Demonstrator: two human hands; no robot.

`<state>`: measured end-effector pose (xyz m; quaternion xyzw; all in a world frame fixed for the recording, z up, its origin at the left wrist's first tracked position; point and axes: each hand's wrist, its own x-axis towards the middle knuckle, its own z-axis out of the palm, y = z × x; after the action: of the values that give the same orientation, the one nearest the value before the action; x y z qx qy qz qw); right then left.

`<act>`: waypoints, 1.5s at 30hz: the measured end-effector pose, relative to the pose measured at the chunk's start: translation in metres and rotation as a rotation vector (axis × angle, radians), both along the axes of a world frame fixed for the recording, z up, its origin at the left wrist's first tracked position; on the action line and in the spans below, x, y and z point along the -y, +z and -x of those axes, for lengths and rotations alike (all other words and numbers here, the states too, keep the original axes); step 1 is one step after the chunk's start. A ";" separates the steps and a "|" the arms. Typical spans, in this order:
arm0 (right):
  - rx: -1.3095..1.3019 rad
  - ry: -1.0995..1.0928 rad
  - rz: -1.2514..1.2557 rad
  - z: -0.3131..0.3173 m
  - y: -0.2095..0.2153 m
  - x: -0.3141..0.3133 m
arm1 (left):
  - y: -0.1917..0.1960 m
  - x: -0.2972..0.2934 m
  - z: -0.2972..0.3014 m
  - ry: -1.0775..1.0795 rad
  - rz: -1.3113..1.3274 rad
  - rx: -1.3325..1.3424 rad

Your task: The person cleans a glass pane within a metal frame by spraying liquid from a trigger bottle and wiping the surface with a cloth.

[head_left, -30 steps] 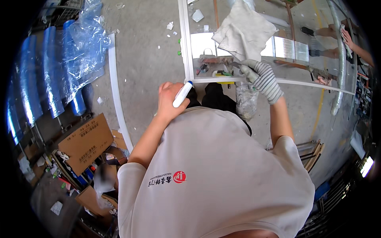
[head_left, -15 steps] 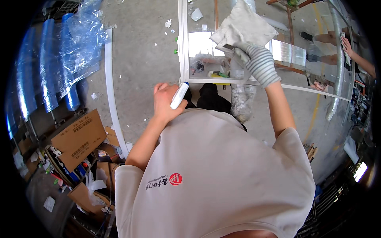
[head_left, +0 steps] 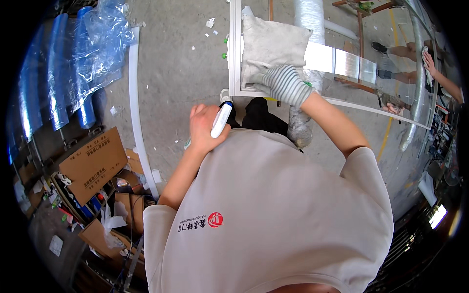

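My bare left hand [head_left: 204, 126] is closed around a slim white hand tool with a blue end [head_left: 222, 119], held close to my shirt front. Its kind does not show. A striped grey-and-white knit glove covers my right hand [head_left: 283, 84], which grips a pale cloth [head_left: 273, 46]. The cloth lies spread on the glass pane [head_left: 337, 80], at the near left corner of its white frame [head_left: 235, 53]. Some of my right fingertips are hidden against the cloth folds.
A person's hand [head_left: 429, 63] holds a cloth at the pane's far right end. Wrapped rolls [head_left: 309, 24] show under the glass. Blue film rolls [head_left: 57, 83] stand at left, above cardboard [head_left: 95, 163]. A long white strip [head_left: 134, 97] runs along the floor.
My right hand has drawn the cloth leftward and nearer, into the frame's corner, where it now spreads flatter. My left hand stays almost in place with the white tool.
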<state>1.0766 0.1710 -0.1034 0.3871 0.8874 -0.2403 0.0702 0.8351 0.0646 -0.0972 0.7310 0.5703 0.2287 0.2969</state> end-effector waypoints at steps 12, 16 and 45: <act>0.051 -0.158 -0.126 0.024 0.005 0.009 | -0.005 0.001 -0.003 -0.024 0.003 -0.008; 0.037 -0.374 0.141 0.021 -0.015 -0.015 | -0.004 0.000 -0.006 -0.036 -0.027 -0.006; 0.144 -0.589 0.800 0.031 0.039 -0.028 | -0.006 0.001 0.002 0.018 0.088 0.008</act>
<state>1.0458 0.1993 -0.0642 0.5795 0.5717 -0.5441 0.2032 0.8327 0.0633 -0.1030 0.7110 0.5852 0.2089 0.3291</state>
